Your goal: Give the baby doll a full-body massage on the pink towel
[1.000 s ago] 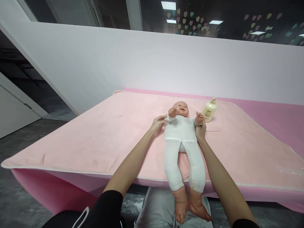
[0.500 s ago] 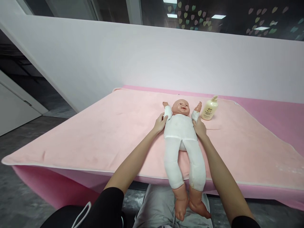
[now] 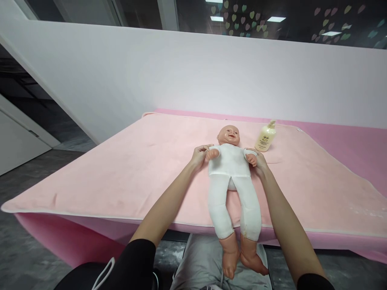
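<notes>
A baby doll [image 3: 230, 160] with a white cloth body lies on its back on a pink blanket [image 3: 136, 173], its head away from me. Its bare feet hang past the near edge above my lap. My left hand [image 3: 199, 156] has its fingers closed on the doll's arm at the left, close to the shoulder; that forearm is folded forward. On the other side, my right hand [image 3: 260, 160] grips the doll's right-side arm, whose small hand points down toward me. Some fingertips of both my hands are hidden behind the doll's arms.
A pale yellow pump bottle [image 3: 265, 137] stands on the blanket just beyond my right hand. Behind the table rises a white wall [image 3: 193, 72] with a dark window [image 3: 290, 24] above it. The blanket's near edge [image 3: 99, 216] overhangs a pink cover.
The doll's two arms, raised beside its head before, are now folded down toward its chest. My hands moved with them, shifting grip slightly outward. The bottle stays put.
</notes>
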A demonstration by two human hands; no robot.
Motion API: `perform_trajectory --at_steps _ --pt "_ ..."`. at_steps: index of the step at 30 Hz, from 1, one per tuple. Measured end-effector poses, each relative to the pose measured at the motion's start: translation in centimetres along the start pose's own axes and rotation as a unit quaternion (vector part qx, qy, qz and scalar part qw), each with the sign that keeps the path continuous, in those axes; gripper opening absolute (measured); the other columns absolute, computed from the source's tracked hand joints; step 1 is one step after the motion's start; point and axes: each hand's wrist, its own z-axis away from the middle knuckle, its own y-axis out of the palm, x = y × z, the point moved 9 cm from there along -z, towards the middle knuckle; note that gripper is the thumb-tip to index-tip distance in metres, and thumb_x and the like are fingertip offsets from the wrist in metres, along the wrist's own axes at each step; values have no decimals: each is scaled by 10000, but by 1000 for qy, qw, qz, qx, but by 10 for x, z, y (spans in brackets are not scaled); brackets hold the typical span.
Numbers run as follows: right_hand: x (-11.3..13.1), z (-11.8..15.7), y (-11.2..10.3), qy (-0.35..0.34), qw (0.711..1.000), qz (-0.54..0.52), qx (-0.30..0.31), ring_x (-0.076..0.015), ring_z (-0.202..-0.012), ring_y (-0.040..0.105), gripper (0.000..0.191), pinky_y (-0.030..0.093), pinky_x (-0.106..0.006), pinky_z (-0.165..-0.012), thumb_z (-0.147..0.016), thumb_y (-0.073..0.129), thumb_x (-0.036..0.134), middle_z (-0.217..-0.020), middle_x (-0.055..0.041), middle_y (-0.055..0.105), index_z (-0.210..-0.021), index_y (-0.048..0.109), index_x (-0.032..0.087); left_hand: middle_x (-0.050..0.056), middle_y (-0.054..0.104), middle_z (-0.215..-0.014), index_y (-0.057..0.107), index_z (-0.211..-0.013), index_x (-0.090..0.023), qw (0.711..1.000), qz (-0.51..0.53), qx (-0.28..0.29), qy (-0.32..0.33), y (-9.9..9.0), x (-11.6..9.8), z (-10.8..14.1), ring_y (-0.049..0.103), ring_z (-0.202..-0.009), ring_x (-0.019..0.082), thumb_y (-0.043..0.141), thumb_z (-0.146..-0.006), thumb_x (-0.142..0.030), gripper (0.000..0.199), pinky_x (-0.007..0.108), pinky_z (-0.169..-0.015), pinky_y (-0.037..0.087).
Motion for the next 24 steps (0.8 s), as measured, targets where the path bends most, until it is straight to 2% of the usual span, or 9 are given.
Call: perform_trajectory --at_steps 2,4,7,9,14,17,19,21,24 --pt "3 2 0 -10 999 -24 -21 -139 -682 581 331 479 -267 -612 -584 613 371 -735 -12 639 -861 639 191 66 684 -925 624 -650 -152 1000 -5 -9 -9 -2 1 -1 620 -864 210 689 -507 -146 157 344 -771 464" --pt "6 4 -1 -18 998 -13 -51 -136 -637 550 301 455 -253 -564 -571 639 345 -676 -1 615 -822 637 180 66 688 -969 677 -809 -157 1000 -6 -12 -11 -2 2 -3 620 -885 202 716 -516 -170 296 322 -785 459" --pt "0 3 -4 8 995 61 -73 -115 -484 438 221 370 -243 -452 -576 649 351 -485 45 478 -701 606 174 82 651 -1136 659 -1049 -164 1000 -20 -11 -10 -1 4 -5 606 -956 207 735 -576 -251 488 305 -802 456" --pt "-5 -1 -5 26 993 99 -63 -112 -453 410 222 351 -245 -444 -599 636 378 -455 55 443 -685 591 178 85 620 -1204 607 -1171 -171 999 -51 -10 1 -1 4 -5 595 -985 215 717 -632 -301 565 300 -791 458" --pt "-5 -11 -7 24 961 268 -57 -196 -683 575 309 434 -298 -626 -685 571 460 -709 -67 638 -722 612 156 62 631 -1190 564 -1240 -168 986 -157 13 59 6 -2 -2 581 -989 223 623 -745 -360 535 296 -793 453" --pt "-2 -10 -7 23 936 346 -66 -235 -783 596 343 434 -317 -684 -732 516 479 -811 -102 662 -802 628 162 54 664 -1108 568 -1238 -177 984 -172 17 51 5 -2 -3 592 -925 213 611 -751 -368 525 301 -771 458" --pt "3 -7 -3 -14 946 318 -57 -219 -801 591 313 431 -303 -690 -738 508 446 -853 -83 665 -856 628 182 62 672 -1063 548 -1256 -182 989 -144 15 21 3 1 -4 600 -872 204 639 -715 -338 570 303 -736 462" --pt "2 -4 -3 -26 972 229 -43 -177 -706 569 280 424 -276 -631 -701 547 412 -782 -40 649 -856 623 192 71 665 -1047 550 -1240 -186 995 -101 15 -3 0 3 -6 603 -852 194 686 -635 -261 625 302 -724 459" --pt "-8 -2 -2 25 996 85 5 -101 -490 442 240 360 -233 -488 -591 645 366 -561 38 537 -736 605 180 58 662 -971 642 -1004 -171 998 -53 20 -8 -3 3 -8 601 -851 182 687 -501 -119 508 298 -741 452"
